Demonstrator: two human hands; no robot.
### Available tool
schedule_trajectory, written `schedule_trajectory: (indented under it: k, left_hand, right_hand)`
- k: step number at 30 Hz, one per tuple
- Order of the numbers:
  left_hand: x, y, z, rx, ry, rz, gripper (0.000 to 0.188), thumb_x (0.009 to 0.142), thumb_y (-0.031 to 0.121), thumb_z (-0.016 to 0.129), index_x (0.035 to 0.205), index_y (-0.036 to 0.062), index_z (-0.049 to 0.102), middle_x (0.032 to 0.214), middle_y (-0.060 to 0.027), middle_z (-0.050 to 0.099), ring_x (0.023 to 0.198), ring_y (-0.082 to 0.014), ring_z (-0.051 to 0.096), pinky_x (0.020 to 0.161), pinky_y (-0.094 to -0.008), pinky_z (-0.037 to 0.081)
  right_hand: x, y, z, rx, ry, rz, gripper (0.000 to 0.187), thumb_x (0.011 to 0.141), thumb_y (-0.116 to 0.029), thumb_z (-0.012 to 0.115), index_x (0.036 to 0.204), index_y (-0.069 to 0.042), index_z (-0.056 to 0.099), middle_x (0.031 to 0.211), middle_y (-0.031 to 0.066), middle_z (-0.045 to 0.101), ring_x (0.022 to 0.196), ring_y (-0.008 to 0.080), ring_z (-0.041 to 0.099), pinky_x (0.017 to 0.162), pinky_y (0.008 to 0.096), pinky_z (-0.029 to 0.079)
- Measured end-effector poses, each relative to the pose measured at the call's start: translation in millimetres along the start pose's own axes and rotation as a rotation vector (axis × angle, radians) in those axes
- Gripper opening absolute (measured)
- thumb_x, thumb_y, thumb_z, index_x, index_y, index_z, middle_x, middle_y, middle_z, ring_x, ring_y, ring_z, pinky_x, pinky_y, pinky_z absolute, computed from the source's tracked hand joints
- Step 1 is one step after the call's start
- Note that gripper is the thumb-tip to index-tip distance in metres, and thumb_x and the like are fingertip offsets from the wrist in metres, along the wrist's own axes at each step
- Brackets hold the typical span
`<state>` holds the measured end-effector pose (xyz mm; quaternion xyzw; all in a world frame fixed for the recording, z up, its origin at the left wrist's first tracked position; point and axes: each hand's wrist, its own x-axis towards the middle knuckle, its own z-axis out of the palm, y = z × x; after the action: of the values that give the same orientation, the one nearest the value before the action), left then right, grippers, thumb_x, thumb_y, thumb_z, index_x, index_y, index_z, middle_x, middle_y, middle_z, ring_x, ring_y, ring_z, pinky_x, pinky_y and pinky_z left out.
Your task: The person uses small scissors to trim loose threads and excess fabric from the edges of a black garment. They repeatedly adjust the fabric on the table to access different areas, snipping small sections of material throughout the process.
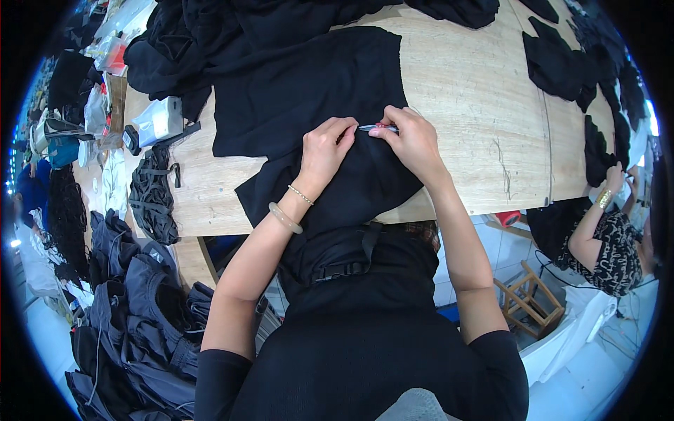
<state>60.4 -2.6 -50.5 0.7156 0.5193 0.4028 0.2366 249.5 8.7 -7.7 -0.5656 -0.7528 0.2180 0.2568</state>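
Two hands meet over one black garment (302,91). Right hand (408,137): thumb and fingers clamped on a small tool (376,128) (silver with a touch of red; exact kind too small to tell), its tip directed at the left fingertips. Left hand (326,147): thumb and forefinger drawn in near each other at the cloth; cannot tell whether they pinch it. Left wrist bears a thin bracelet (300,194) and a pale bangle (285,218).

Garment lies beneath both hands on the wooden table (484,105), reaching its near edge. Beyond it, a dark cloth heap (267,24). To the left: white box (160,121) and, nearer the person, a bundle of dark straps (152,196). Lower left, a pile of grey clothes (147,302).

Right of the person, below table level: wooden stool (530,302). Far right, a co-worker (611,238) in patterned clothing, one hand touching black cloth (599,151).
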Motion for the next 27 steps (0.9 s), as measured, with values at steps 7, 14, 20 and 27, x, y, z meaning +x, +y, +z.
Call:
schedule_trajectory:
  k: [7,14,20,27]
  left_hand:
    - [-1,-3,1,-0.126,0.000,-0.132,0.016,0.091,0.005,0.064,0.106,-0.0015,0.065,0.089,-0.0125,0.071,0.080,-0.0216,0.072,0.070,-0.0280,0.056]
    - [-39,43,-20,0.038,-0.189,-0.125,0.037,0.098,0.013,0.054,0.133,0.0041,0.049,0.134,-0.0143,0.056,0.128,-0.0301,0.052,0.106,-0.0454,0.039]
    - [-21,11,-21,0.397,-0.220,0.121,0.041,0.091,0.013,0.061,0.132,0.0077,0.055,0.144,-0.0103,0.049,0.135,-0.0311,0.043,0.110,-0.0450,0.034]
    - [-34,50,-14,0.002,-0.308,0.333,0.018,0.079,0.000,0.070,0.096,0.0026,0.065,0.101,-0.0085,0.061,0.093,-0.0280,0.059,0.080,-0.0376,0.050]
  right_hand:
    - [-2,10,6,0.193,0.092,0.085,0.025,0.085,-0.028,0.074,0.082,-0.006,0.061,0.070,0.0047,0.061,0.071,0.0197,0.061,0.062,0.0354,0.047]
    - [-3,11,11,1.367,-0.068,0.391,0.024,0.105,-0.029,0.050,0.099,-0.007,0.057,0.084,0.0005,0.057,0.080,0.0088,0.059,0.080,0.0302,0.054]
    - [24,22,27,1.419,-0.017,0.376,0.024,0.103,-0.031,0.053,0.100,-0.008,0.058,0.084,0.0001,0.058,0.083,0.0114,0.061,0.088,0.0342,0.051]
    - [31,22,34,1.361,-0.025,0.358,0.026,0.102,-0.033,0.056,0.100,-0.008,0.059,0.080,-0.0004,0.058,0.079,0.0114,0.061,0.085,0.0317,0.050]
